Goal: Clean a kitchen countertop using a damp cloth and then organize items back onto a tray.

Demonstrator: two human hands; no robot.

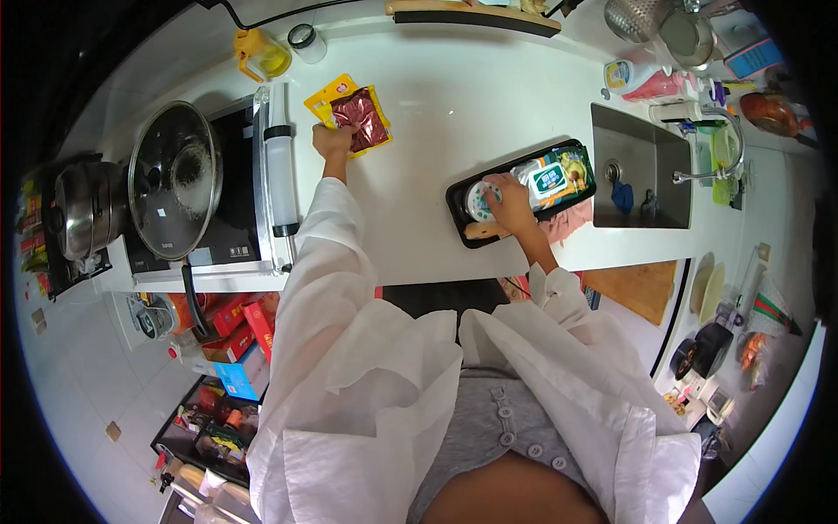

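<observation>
My left hand [335, 143] grips the lower left edge of a yellow food pouch [325, 97] and a dark red foil packet [366, 121] that lie together at the counter's left part. At the right, my right hand [509, 202] has its fingers around a white round container [481, 202] with green dots, inside a black tray [488, 243]. A pack of wipes [548, 180] with a white lid lies in the tray beside it. A wooden handle [483, 230] shows at the tray's near left end. A pink cloth [568, 223] is partly under the tray.
To the left are a lidded frying pan [175, 180] on a black cooktop [239, 164] and a clear cylinder with black rings [281, 180]. An oil jug [268, 59] and a small jar [308, 44] stand behind. A steel sink [661, 164] with a faucet [733, 144] is at the right.
</observation>
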